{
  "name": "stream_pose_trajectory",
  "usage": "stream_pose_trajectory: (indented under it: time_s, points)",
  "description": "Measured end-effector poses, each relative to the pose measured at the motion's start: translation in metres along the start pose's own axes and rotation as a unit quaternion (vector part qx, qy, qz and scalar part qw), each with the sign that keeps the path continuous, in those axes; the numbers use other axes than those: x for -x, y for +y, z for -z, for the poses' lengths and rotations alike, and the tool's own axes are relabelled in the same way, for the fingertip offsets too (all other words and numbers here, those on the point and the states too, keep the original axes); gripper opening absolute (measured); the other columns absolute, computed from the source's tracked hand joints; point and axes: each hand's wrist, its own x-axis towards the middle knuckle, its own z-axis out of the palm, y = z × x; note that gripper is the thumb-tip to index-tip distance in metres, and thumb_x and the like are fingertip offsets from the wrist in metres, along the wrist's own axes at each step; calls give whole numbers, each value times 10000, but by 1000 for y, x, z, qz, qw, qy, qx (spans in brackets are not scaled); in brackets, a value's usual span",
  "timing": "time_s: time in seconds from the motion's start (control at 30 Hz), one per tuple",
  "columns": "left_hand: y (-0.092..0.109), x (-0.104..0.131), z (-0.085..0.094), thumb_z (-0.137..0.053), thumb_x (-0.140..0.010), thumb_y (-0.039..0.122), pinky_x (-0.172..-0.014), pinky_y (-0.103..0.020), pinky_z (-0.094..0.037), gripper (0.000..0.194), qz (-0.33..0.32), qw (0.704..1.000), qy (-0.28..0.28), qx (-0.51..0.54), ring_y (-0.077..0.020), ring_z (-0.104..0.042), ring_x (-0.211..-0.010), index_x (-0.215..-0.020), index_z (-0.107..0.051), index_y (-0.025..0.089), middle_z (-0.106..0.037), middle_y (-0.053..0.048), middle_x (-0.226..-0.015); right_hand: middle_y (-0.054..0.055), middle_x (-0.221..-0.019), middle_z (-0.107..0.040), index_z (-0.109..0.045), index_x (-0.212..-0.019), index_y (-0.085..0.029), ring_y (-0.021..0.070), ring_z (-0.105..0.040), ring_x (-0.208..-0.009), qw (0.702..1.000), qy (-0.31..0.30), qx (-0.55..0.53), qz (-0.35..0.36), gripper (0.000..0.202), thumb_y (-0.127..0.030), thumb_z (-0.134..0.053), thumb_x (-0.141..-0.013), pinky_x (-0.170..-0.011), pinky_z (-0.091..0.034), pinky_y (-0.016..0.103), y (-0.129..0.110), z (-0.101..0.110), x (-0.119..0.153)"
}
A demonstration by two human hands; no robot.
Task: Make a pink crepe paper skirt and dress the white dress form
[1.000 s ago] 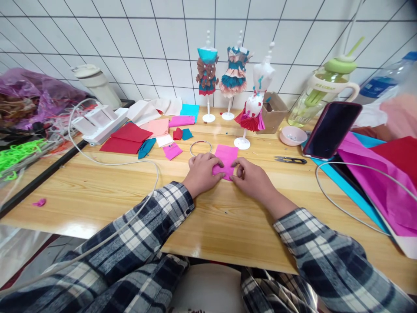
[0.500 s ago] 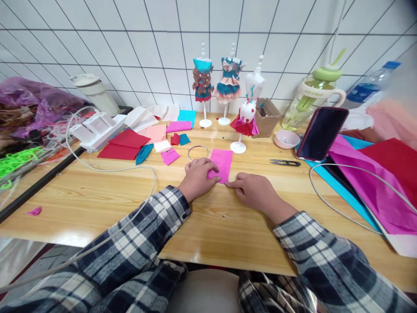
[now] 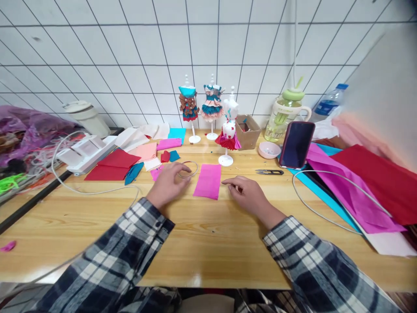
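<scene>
A rectangle of magenta fabric [image 3: 207, 181] lies flat on the wooden table, untouched, between my two hands. My left hand [image 3: 168, 183] is to its left, with thumb and fingers apart. Its fingertips reach over the left side of a thin metal ring [image 3: 197, 168], and whether they touch it I cannot tell. Part of a small magenta scrap [image 3: 155, 173] is hidden behind this hand. Just right of the fabric, my right hand [image 3: 246, 193] rests with its index finger stretched out and the other fingers bent, holding nothing.
Small dressed mannequins [image 3: 212, 108] stand at the back beside a cardboard box [image 3: 249, 139]. Thread snips [image 3: 269, 172], a pink bowl [image 3: 269, 150] and a phone [image 3: 297, 145] are to the right. Fabric pieces [image 3: 112, 165], a power strip [image 3: 93, 156] and a white cable [image 3: 94, 191] lie left.
My left hand has let go of the magenta fabric and moved left to the ring. The right hand has drawn slightly away from the fabric's edge. The camera view has shifted.
</scene>
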Motion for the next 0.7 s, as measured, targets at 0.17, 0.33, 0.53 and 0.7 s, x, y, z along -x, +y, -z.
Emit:
stream_pose_trajectory:
  time_s: [0.17,0.33,0.53,0.7]
  points:
    - [-39,3,18,-575,-805,329,-949,-460,-353,169,21,983,-141,-117,-267,-543,-1017,-898,-663,219,-642,-54,-1004,10,-847,-691,-731,-975,-245,147,-596,-736,1000,-3,-4,-16,258,-153,-528,-846,-674,-428,272,2,2,-1]
    - [-31,4,6,-478,-884,306,-902,-414,-364,180,-9,988,-97,-121,-239,-537,-970,-885,-629,209,-628,-54,-967,13,-857,-694,-727,-966,-242,157,-609,-778,1000,-7,-9,-7,246,-163,-524,-851,-706,-439,281,1,1,-1]
    - [-32,-7,0,-544,-857,361,-897,-422,-366,189,9,985,-70,-156,-273,-512,-1035,-946,-612,208,-602,-72,-1060,17,-861,-697,-727,-953,-237,155,-614,-773,1000,-2,-9,-7,245,-166,-513,-856,-703,-447,280,0,0,-1]
    - [-20,-1,-4,-381,-953,383,-876,-403,-387,230,29,999,-23,1,-213,-554,-884,-889,-500,197,-632,-48,-885,29,-855,-681,-697,-1032,-232,155,-586,-695,999,37,-3,15,260,-195,-499,-868,-673,-453,286,-4,0,0]
